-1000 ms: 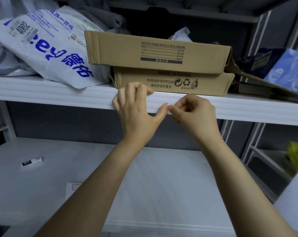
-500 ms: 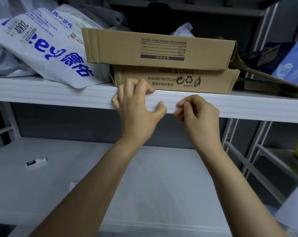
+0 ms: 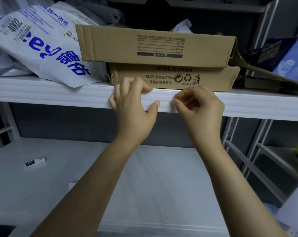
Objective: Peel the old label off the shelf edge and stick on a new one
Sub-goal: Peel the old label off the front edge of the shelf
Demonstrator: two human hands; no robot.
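Glossy white shelf edge [image 3: 59, 94], matt cardboard boxes [image 3: 120, 47]

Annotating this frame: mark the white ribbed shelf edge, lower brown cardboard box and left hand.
white ribbed shelf edge [image 3: 59, 94], head view, bare front face.
lower brown cardboard box [image 3: 216, 79], head view, front side.
left hand [image 3: 132, 108], head view, back of hand.

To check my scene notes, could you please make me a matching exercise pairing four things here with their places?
Things: 1 white bag; 2 left hand; 3 small white item; 4 upper cardboard box.
Places: A lower shelf; B atop the lower cardboard box; C shelf edge; D upper shelf, left of both boxes.
Pairs: 1-D; 2-C; 3-A; 4-B.
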